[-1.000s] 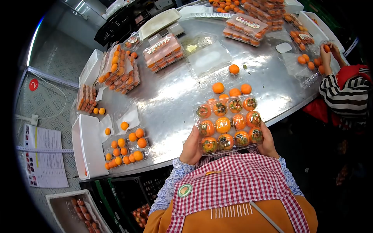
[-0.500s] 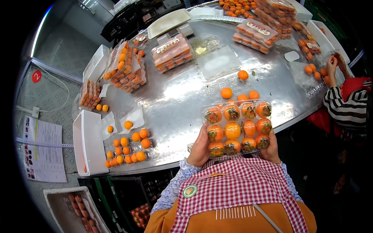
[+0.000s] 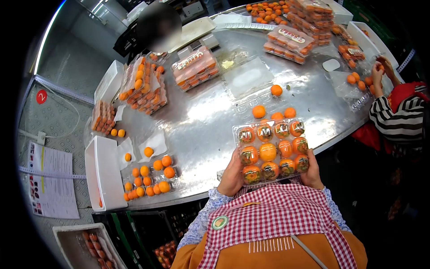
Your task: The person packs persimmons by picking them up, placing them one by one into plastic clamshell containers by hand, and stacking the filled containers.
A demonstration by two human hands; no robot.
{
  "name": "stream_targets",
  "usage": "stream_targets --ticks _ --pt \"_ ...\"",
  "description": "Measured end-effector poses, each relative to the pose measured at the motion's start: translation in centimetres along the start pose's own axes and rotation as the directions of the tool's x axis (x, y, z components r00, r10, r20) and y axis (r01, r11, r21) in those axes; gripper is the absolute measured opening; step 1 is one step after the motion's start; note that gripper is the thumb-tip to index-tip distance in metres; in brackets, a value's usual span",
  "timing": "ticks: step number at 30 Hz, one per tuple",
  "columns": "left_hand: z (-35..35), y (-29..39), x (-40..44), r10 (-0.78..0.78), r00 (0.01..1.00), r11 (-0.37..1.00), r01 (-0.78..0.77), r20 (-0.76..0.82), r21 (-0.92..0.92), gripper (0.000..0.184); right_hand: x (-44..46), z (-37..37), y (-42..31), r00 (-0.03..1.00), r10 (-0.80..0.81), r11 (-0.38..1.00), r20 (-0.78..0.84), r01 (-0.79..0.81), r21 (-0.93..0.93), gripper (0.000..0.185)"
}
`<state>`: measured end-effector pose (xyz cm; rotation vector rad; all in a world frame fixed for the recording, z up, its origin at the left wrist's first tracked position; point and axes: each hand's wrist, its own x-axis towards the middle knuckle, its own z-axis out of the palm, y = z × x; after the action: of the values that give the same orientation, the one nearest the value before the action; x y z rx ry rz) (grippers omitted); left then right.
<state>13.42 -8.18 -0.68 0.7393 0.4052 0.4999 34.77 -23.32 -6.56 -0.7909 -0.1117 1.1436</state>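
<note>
Together, left hand (image 3: 231, 174) and right hand (image 3: 312, 170) gripping opposite sides of clear fruit pack (image 3: 272, 152)

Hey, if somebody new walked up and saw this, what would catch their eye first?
Probably the clear plastic tray of orange fruit, arranged in three rows of four, held between the left hand and right hand in front of a red-and-white checked apron. Next, the tall stack of clear fruit packs at the far right of the shiny metal table, and the round red sign marked 2 at the left.
</note>
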Motion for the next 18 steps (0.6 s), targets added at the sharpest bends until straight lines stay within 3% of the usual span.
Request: stream_targets --ticks 4,7,11,12,18 --pt "0.7 0.5 0.2 -0.08 0.997 0.992 0.08 0.014 -0.093 0.056 0.1 -0.7 -1.1 0.998 0.063 0.998 -0.019 -0.063 -0.011 0.049" --pt "1.7 1.4 1.6 -0.148 0.989 0.989 0.148 -0.029 0.022 0.052 0.5 -0.7 -3.1 0.996 0.09 0.995 0.009 -0.089 -0.048 0.044" --pt "3.1 1.7 4.5 -0.285 0.956 0.957 0.28 -0.068 -0.077 0.045 0.2 1.1 -6.9 0.979 0.182 0.976 -0.096 -0.191 -0.102 0.048" --pt "3.3 1.5 5.0 -0.318 0.942 0.938 0.298 -0.104 -0.175 0.043 0.3 1.1 -7.2 0.975 0.176 0.98 -0.135 -0.186 -0.065 0.049" --pt "6.4 1.3 6.4 -0.327 0.944 0.934 0.315 -0.047 -0.17 0.043 -1.0 -0.5 -9.5 0.984 0.147 0.987 -0.1 -0.152 -0.042 0.047"
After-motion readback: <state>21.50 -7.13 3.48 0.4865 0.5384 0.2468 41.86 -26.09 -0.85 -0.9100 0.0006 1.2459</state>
